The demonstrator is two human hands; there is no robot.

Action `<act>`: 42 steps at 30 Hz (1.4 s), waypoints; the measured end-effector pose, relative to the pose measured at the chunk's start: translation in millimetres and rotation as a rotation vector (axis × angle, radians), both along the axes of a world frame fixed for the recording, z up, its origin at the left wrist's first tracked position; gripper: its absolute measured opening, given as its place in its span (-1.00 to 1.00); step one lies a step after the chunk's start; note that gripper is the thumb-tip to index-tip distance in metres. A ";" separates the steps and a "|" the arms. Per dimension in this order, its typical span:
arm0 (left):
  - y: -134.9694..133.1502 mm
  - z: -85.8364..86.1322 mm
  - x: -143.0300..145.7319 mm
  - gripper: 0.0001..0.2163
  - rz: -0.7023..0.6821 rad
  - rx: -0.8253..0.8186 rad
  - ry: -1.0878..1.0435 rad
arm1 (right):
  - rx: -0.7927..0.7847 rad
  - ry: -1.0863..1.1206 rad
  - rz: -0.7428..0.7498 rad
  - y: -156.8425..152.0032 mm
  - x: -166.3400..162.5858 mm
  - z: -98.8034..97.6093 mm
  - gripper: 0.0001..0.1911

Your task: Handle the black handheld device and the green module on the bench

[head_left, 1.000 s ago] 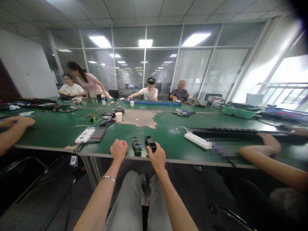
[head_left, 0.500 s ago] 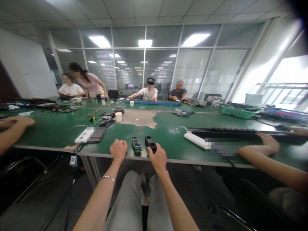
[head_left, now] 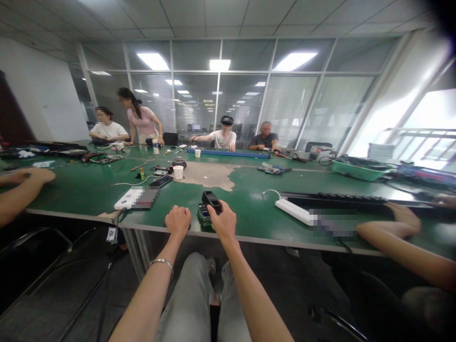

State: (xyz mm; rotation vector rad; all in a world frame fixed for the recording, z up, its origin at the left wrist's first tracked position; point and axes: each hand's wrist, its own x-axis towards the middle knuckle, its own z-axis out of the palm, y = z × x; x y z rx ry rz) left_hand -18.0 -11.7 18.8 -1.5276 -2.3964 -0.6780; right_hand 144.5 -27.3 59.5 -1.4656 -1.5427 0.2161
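Observation:
My right hand (head_left: pixel 223 220) is closed round a small black device (head_left: pixel 211 199) and holds it lifted just above a small green circuit board (head_left: pixel 204 213) that lies near the front edge of the green table (head_left: pixel 81 190). My left hand (head_left: pixel 177 221) rests as a fist on the table edge just left of the board, with nothing visible in it. A silver bracelet sits on my left wrist.
A white power strip (head_left: pixel 291 210) and a long black keyboard lie to the right, by a neighbour's arm (head_left: pixel 399 237). Another white strip (head_left: pixel 128 198), a phone and a paper cup (head_left: pixel 178 172) lie left. Another person's forearm rests at far left. Several people sit at the far side.
My right hand has picked the black device up off the table and carried it left, over the green board. The standing person at the far left has straightened up. The view has shifted slightly.

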 end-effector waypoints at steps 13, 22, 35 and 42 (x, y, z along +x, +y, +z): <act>-0.3 -1.2 -4.3 -0.55 -0.030 0.007 -0.008 | -0.083 -0.167 -0.035 -3.4 -22.9 -3.6 -0.56; -2.8 3.6 -1.3 -0.55 -0.005 -0.021 -0.022 | -0.090 -0.223 -0.008 -12.6 -25.7 -17.1 -0.58; -3.3 4.0 -0.3 -0.55 -0.007 -0.024 -0.021 | -0.047 -0.184 0.021 -18.6 -24.9 -40.0 -0.37; -0.4 -0.6 -2.4 -0.55 -0.019 0.011 -0.012 | -0.062 -0.182 -0.011 -14.5 -25.5 -39.9 -0.32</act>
